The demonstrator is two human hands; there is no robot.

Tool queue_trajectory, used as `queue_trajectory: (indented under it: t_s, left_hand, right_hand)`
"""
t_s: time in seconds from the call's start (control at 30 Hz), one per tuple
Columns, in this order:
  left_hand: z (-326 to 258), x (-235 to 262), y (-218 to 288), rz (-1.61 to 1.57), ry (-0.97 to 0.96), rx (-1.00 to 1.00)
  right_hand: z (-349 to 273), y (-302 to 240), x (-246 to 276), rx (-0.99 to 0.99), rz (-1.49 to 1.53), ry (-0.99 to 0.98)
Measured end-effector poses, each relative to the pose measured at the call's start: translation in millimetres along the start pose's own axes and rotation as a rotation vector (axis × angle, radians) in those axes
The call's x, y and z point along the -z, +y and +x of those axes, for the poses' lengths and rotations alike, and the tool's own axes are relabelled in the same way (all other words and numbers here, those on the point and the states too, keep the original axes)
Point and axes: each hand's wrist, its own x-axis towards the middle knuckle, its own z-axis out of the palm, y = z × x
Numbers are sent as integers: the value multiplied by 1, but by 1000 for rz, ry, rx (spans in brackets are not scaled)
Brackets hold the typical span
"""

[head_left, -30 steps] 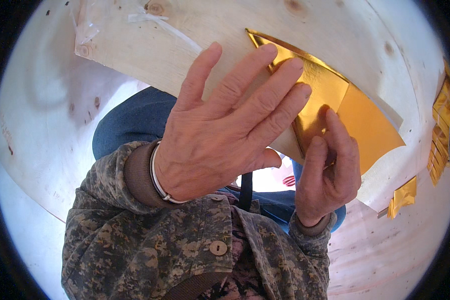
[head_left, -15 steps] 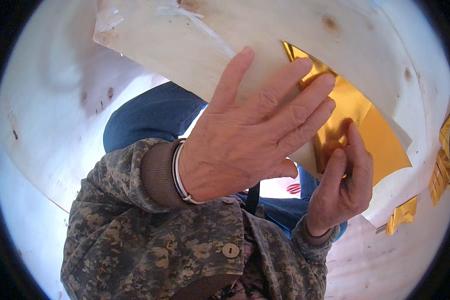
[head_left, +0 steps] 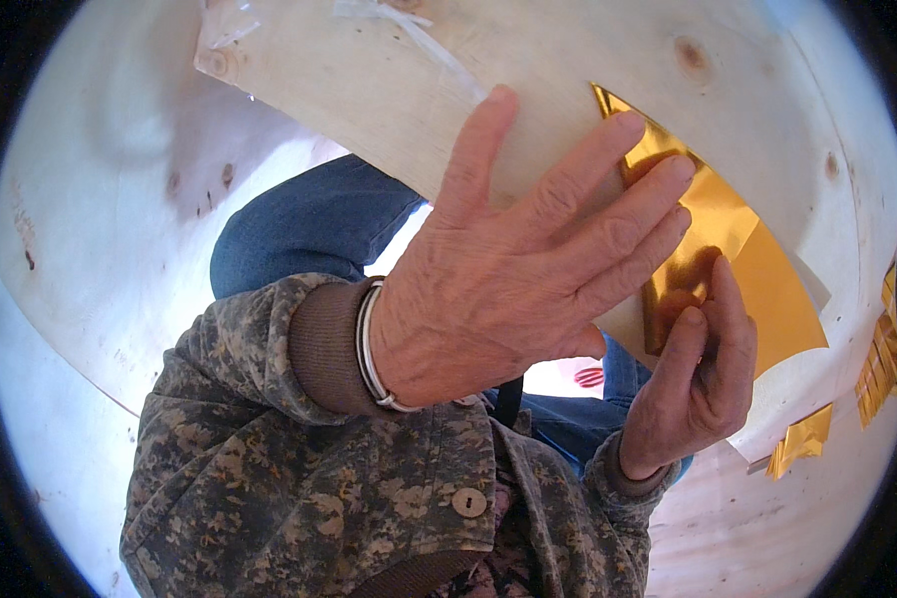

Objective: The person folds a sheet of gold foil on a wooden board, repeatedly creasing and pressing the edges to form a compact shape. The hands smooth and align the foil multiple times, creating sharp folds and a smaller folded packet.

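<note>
The fingers of the person's left hand (head_left: 508, 269) are spread and straightened, gripping nothing; their tips reach over the edge of a gold sheet (head_left: 723, 204), though whether they press on it cannot be told. At 4 o'clock from there, the right hand (head_left: 703, 379) is curled, its thumb and forefinger close together over the sheet's lower part; whether they pinch it cannot be told. The gold sheet lies at 12 o'clock from the right hand, mirror-bright in one part and duller orange in the other, on a pale wooden board (head_left: 568, 55).

A pale bracelet (head_left: 370, 344) circles the left wrist, just beside the brown cuff (head_left: 331, 344) of a camouflage jacket (head_left: 369, 488). A jeans-clad leg (head_left: 299, 224) shows between 9 and 10 o'clock from the left hand, and a clear plastic strip (head_left: 434, 50) at 11. Small gold papers (head_left: 805, 437) lie at 4 o'clock from the right hand, with more gold pieces (head_left: 879, 364) near 3.
</note>
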Motion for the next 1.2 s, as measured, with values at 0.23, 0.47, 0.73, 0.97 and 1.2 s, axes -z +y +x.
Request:
queue_trajectory:
  t_s: [0.23,0.47,0.73,0.97,1.2]
  left_hand:
    - [2,6,-1,22,-52,-19]
    - [2,8,-3,110,-75,-57]
    - [3,10,-4,148,-91,-77]
    - [4,13,-3,144,-118,-80]
    - [3,13,-4,155,-119,-85]
  right_hand:
    - [2,3,1,53,7,4]
    - [6,5,3,84,14,-17]
    - [8,6,5,119,22,-10]
    - [5,5,4,87,25,-9]
    - [5,5,3,82,29,-8]
